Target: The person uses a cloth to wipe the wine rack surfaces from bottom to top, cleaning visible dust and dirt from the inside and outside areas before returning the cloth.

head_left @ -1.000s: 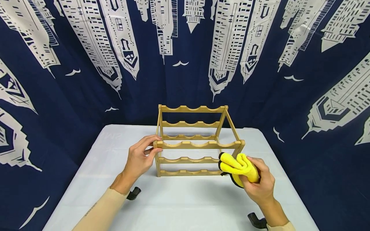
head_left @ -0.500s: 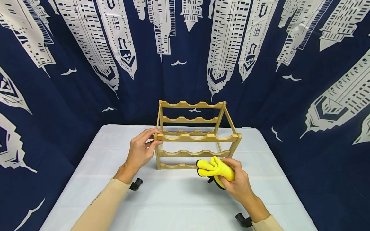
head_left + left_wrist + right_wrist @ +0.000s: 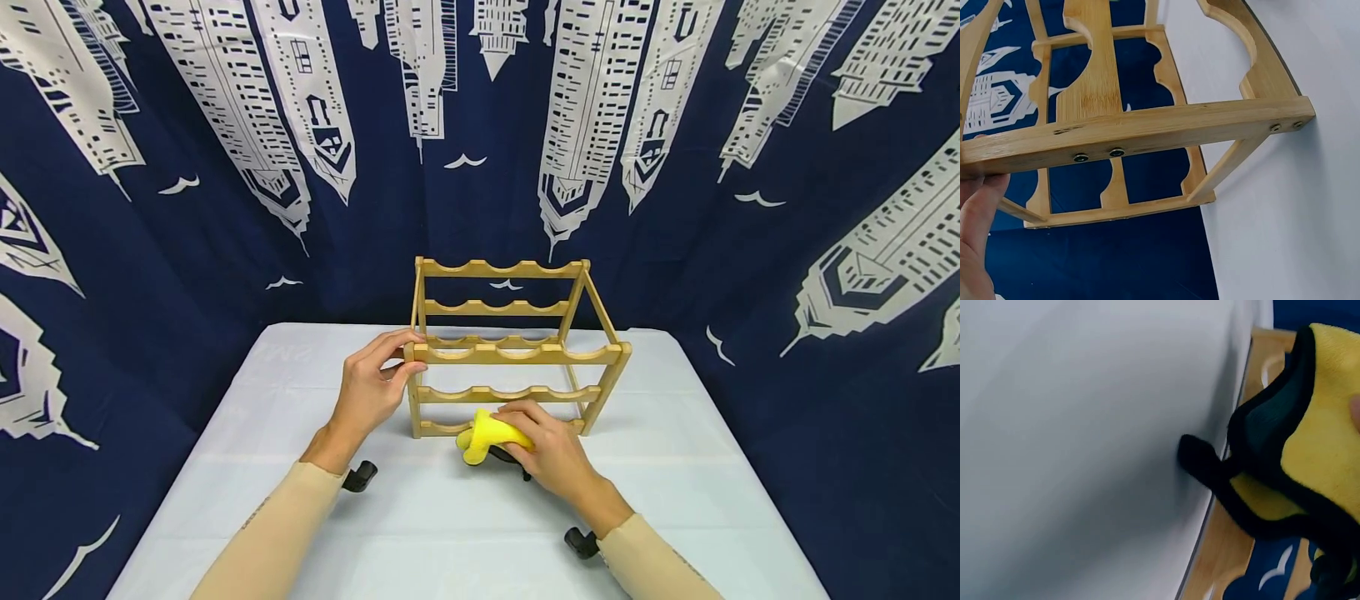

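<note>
A light wooden bottle rack (image 3: 517, 354) with scalloped rails stands on the white table. My left hand (image 3: 375, 379) grips its upper front left corner, thumb below and fingers above. In the left wrist view the thumb of that hand (image 3: 975, 231) touches the screwed side post (image 3: 1172, 128). A folded yellow cloth (image 3: 491, 435) with black edging is held in my right hand (image 3: 551, 450), in front of the lowest front rail. The cloth (image 3: 1329, 412) hides part of that rail; whether it touches the wood I cannot tell.
White cloth covers the table (image 3: 420, 542). Behind it and at both sides hangs a dark blue curtain (image 3: 465, 217) printed with white buildings and birds. A black device (image 3: 360, 477) sits at the left wrist, another black device (image 3: 581, 543) at the right.
My right hand has swept the cloth leftward, from the rack's right post to the middle of its lowest front rail. The rack and left hand appear slightly higher in the head view.
</note>
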Motion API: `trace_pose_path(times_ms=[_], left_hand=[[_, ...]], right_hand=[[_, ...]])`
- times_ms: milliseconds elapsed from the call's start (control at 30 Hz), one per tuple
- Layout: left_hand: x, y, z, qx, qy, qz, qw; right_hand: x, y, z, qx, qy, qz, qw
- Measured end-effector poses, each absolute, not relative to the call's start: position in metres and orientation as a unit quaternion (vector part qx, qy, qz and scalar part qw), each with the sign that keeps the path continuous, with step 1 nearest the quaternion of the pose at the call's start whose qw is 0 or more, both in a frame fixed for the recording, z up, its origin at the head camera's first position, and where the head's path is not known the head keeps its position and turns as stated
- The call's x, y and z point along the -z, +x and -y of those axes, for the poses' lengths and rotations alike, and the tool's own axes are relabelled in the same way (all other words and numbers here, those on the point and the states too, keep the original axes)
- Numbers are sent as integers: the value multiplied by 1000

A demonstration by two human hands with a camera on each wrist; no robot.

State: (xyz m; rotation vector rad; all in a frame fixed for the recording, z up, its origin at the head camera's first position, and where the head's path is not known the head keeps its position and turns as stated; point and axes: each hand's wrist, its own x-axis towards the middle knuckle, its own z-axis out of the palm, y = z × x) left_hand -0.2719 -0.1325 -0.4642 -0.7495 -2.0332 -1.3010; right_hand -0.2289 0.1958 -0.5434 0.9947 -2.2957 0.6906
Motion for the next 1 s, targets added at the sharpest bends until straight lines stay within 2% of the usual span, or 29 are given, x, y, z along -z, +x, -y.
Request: trace_pose_path(times_ms=[367,667,733,1000], left_hand=[[469,-272,133,510,-273,770,269],[467,-272,134,514,-264,776,252],[466,-272,135,515,-262,776,254],[461,-271,137,504,-261,784,251]], right_hand=[[556,-249,-122,-154,413,857,267],[565,-259,-96,-109,390,864,298],[565,-258,-93,-128,379,874,276],[560,-255,-83,-285,318,895,127]])
